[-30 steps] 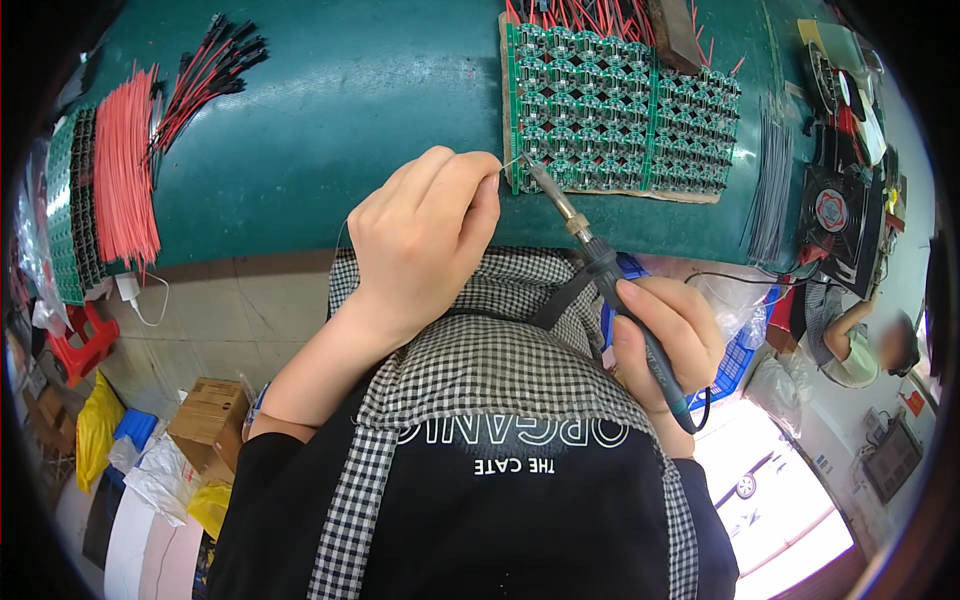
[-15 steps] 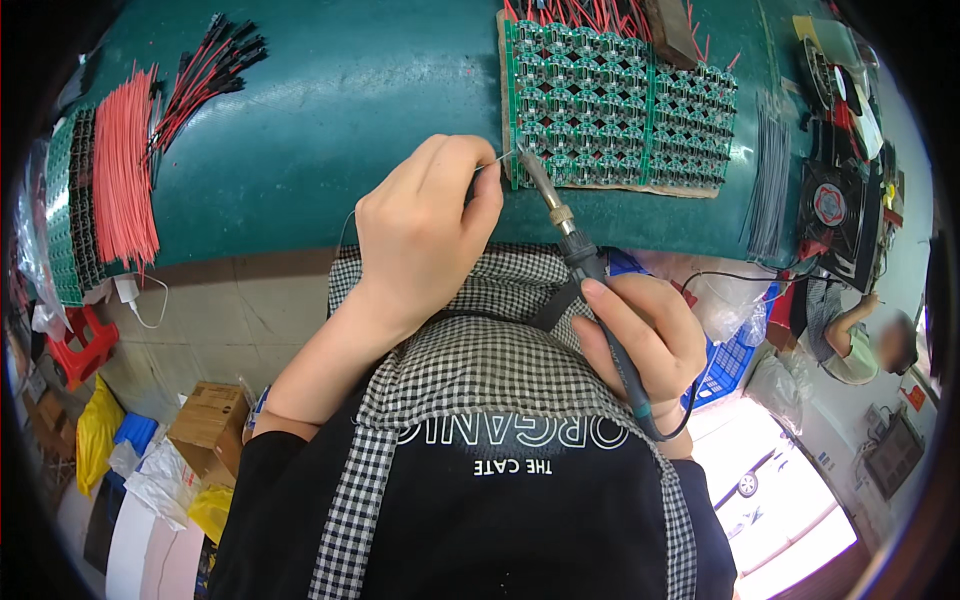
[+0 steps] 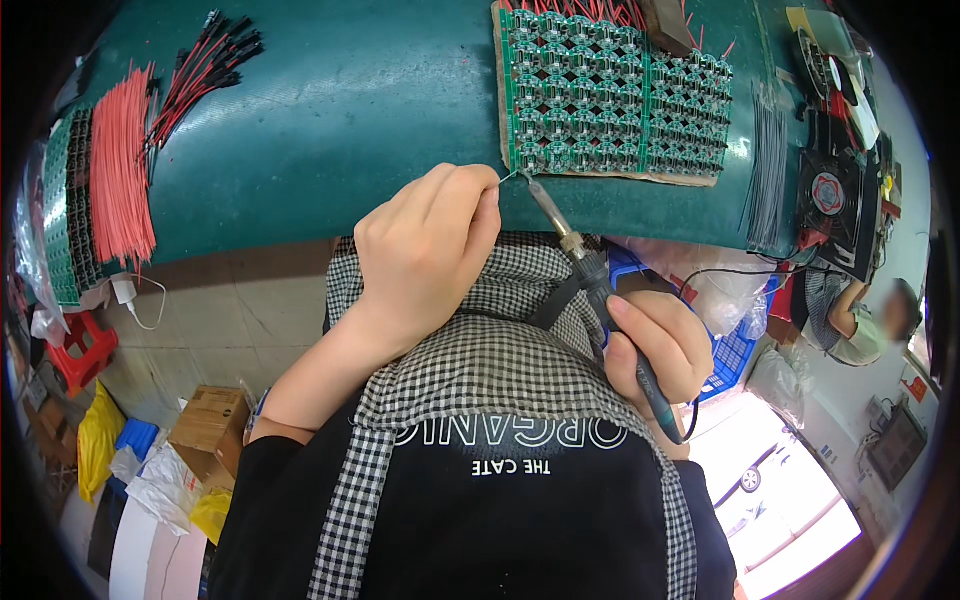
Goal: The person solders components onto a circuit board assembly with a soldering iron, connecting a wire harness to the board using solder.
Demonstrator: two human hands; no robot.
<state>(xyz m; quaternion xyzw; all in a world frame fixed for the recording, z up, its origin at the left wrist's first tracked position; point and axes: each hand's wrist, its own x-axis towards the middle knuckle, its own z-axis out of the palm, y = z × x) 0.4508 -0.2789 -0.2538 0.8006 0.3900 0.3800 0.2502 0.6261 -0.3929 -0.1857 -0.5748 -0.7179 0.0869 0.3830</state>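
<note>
My right hand [image 3: 662, 345] is closed round the handle of a soldering iron [image 3: 572, 242], which points up and to the left. Its tip meets the near left corner of a panel of green circuit boards [image 3: 580, 110] that rests on a thin brown backing. Left of that corner, my left hand [image 3: 428, 245] pinches a thin solder wire [image 3: 508, 177], whose end reaches close to the iron's tip. Whether wire and tip touch is too small to tell.
Red wires [image 3: 122, 170] lie bundled at the left, beside black-and-red leads [image 3: 205, 75] and more boards [image 3: 68, 210]. A dark block [image 3: 667, 27] sits on the panel's far edge. Grey wires [image 3: 767, 170] and a black fan [image 3: 832, 200] are at the right. Another person [image 3: 862, 320] sits beyond.
Both hands have come slightly nearer to me. The iron's tip and the solder wire have moved down to the panel's near left corner.
</note>
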